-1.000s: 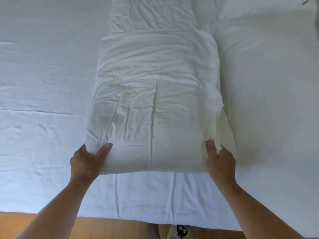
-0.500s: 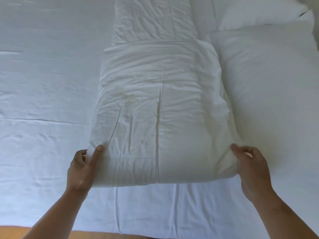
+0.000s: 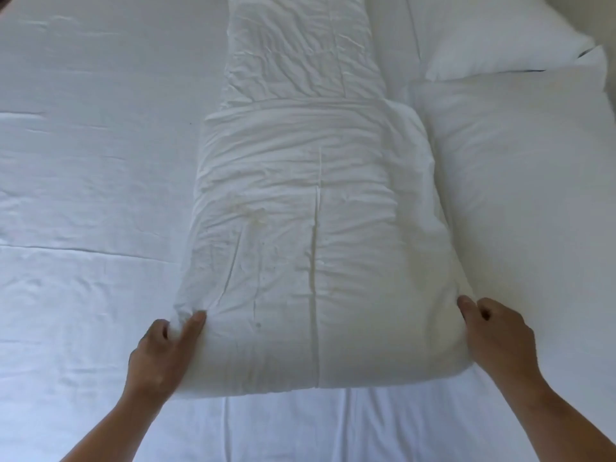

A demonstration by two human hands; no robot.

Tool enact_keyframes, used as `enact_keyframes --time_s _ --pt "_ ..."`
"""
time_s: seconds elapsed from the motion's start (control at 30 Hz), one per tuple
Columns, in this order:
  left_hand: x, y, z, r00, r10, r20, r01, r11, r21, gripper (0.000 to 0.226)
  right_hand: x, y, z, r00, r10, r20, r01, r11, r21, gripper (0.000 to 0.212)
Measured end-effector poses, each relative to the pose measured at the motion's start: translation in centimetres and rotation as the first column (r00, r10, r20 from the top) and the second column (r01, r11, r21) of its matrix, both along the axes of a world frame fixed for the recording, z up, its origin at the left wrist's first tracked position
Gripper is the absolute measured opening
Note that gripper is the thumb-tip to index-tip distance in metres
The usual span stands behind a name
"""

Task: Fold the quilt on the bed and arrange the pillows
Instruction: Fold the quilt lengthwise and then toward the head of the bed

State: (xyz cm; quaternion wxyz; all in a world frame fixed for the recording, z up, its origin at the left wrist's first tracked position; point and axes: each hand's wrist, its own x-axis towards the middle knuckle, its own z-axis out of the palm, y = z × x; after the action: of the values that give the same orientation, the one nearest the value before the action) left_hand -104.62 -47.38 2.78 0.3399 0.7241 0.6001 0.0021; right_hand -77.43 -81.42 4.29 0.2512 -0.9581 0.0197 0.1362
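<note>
Quilt [image 3: 316, 245], white and folded into a thick band, lies lengthwise along the middle of the bed [image 3: 83, 195], its right side touching a large pillow [image 3: 526, 195]. A second pillow [image 3: 493, 31] sits behind that one. The left hand [image 3: 163, 355] pinches the quilt's near left corner, thumb on top. The right hand [image 3: 496, 335] lies curled against the near right corner; whether it grasps fabric is unclear.

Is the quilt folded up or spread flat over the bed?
Folded. The quilt is a thick, narrow strip, its near part doubled over itself, with bare sheet showing left of it.
</note>
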Motion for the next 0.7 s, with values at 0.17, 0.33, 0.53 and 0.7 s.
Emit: enact_keyframes --time_s 0.17,0.33,0.53,0.7 --pt "7.1 2.9 1.9 0.896 -0.437 0.074 0.347 0.795 0.497 0.078 2.9 8.1 3.6 0.852 0.368 0.372 -0.394 0.919 -0.007 0.063" --pt "16.4 2.7 -0.8 0.566 -0.748 -0.346 0.822 0.478 0.311 0.077 3.6 15.1 -1.6 0.566 0.825 0.004 -0.779 0.536 -0.324 0.084" --pt "17.4 3.2 -7.3 0.499 -0.727 -0.471 0.864 0.461 0.204 0.074 5.9 15.5 -8.9 0.562 0.826 -0.044 -0.805 0.534 -0.259 0.080" --pt "17.3 3.7 -6.0 0.524 -0.775 -0.352 0.847 0.431 0.312 0.072 6.1 16.2 -6.7 0.590 0.792 0.158 -0.733 0.608 -0.305 0.079"
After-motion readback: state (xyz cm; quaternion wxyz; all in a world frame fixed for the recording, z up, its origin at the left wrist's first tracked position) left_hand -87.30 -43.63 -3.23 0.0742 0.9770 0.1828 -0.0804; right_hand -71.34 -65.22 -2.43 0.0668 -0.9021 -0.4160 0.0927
